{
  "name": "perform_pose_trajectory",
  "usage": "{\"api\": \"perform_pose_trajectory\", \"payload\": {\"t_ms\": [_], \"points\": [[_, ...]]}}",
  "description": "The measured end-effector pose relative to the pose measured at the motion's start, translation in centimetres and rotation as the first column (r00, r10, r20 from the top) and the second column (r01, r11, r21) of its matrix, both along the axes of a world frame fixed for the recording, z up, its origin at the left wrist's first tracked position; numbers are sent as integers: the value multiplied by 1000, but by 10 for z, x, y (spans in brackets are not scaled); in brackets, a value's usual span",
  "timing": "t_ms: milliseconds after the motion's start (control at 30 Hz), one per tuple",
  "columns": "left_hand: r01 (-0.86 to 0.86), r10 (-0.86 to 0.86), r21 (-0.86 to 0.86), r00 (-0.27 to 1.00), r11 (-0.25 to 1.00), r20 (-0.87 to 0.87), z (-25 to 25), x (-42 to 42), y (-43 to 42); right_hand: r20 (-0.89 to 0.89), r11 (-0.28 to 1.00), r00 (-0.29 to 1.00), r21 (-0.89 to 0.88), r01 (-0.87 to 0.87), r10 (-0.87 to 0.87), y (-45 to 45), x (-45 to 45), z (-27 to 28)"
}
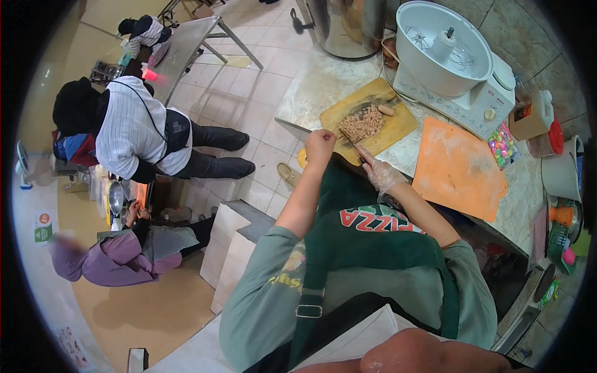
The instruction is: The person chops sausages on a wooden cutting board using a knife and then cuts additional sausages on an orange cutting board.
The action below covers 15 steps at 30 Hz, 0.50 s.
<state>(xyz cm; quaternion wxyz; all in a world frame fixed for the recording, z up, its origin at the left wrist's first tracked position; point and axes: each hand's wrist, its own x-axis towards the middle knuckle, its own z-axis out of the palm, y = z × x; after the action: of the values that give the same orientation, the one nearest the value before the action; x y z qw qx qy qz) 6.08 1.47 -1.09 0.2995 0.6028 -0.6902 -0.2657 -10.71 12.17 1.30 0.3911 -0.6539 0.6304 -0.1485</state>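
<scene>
My right hand (380,173), in a clear plastic glove, grips a knife (356,148) by its handle. Its blade angles over the near-left part of a worn yellow cutting board (404,126). On that board lies a heap of chopped sausage (360,124), with an uncut sausage piece (385,110) at the heap's far right edge. My left hand (320,147) is bare, its fingers curled together at the board's left edge, close to the knife tip. Whether those fingers pinch anything, I cannot make out.
An orange cutting board (459,168) lies to the right on the counter. Behind stand a stand mixer (444,56) with a white bowl and a large metal pot (345,25). Bagged colourful sweets (501,146) and jars sit far right. Two people (134,124) work at the left.
</scene>
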Motion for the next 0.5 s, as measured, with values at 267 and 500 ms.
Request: {"api": "perform_pose_trajectory", "payload": {"t_ms": [267,500], "points": [[-29,30,-43,999,999,19,2,-5,6,-59,995,997,89,-35,40,-8,17,17],[-27,28,-94,1000,995,4,-4,-5,9,-171,948,980,316,-41,100,-4,18,33]]}}
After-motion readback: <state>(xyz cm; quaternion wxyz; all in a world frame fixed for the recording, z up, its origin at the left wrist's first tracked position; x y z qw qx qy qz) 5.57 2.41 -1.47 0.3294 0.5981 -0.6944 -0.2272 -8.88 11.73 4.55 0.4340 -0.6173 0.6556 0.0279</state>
